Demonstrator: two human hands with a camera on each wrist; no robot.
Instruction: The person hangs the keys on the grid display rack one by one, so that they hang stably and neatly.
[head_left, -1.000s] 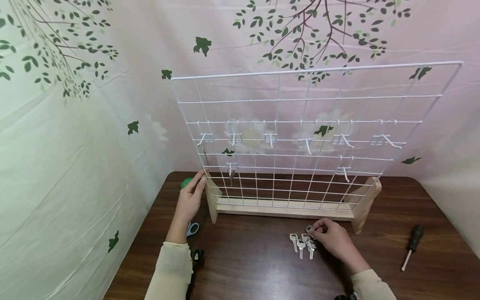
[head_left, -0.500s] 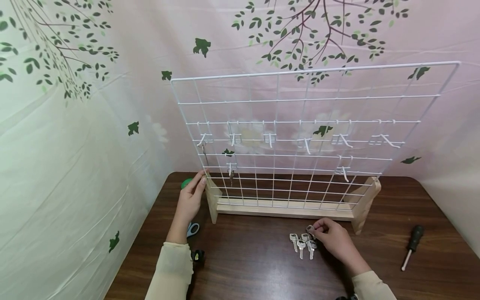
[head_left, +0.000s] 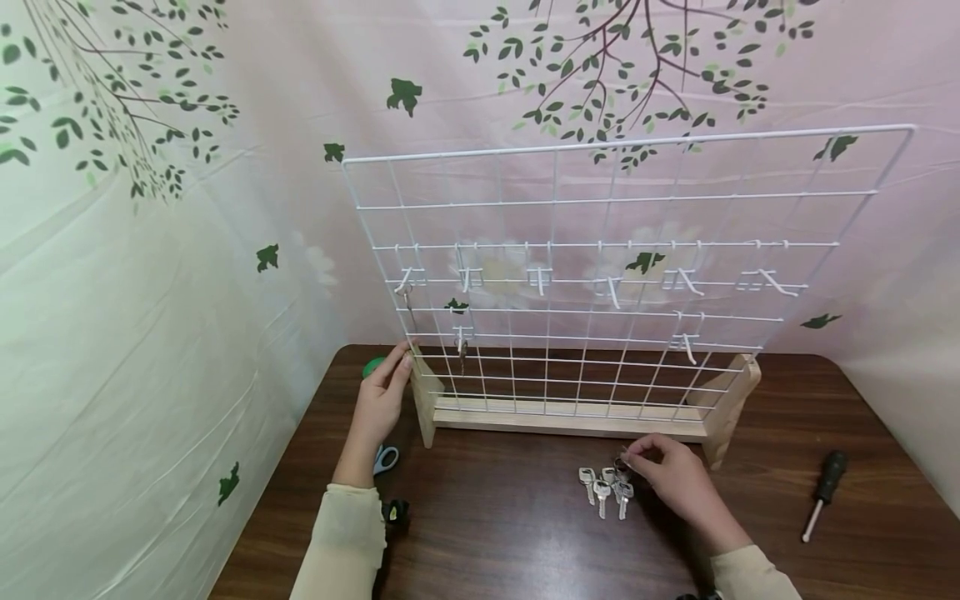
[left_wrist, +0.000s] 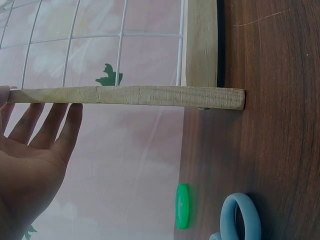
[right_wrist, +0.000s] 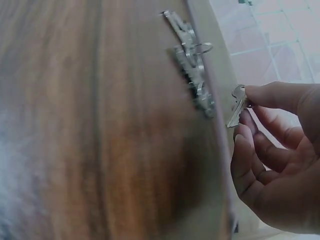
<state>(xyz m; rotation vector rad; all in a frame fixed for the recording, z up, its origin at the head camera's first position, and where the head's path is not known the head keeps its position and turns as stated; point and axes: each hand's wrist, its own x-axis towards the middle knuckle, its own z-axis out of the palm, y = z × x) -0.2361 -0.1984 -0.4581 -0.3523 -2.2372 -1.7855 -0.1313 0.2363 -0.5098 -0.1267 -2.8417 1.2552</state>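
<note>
A white wire grid rack [head_left: 555, 242] on a wooden stand [left_wrist: 150, 95] stands on the dark wood table. My left hand [head_left: 381, 396] grips the stand's left end post, thumb on one side and fingers on the other. Between thumb and fingertips, my right hand [right_wrist: 280, 145] pinches a silver key [right_wrist: 237, 106], right by the pile. Several more silver keys [head_left: 602, 494] lie loose in front of the rack, one with a ring on it. A key [head_left: 462, 357] dangles from the lower left hook, and another [head_left: 409, 307] from the upper left hook.
Several other white hooks [head_left: 613, 292] jut forward from the grid. To the right lies a screwdriver [head_left: 827, 487] with a dark handle. Light blue scissor handles [head_left: 386, 458] and a green round object [head_left: 372, 366] are at the left. A leaf-printed cloth [head_left: 315, 275] hangs behind.
My right hand has raised the pinched key slightly from the pile and turned it, shifting a little to the right. The left hand stays on the post.
</note>
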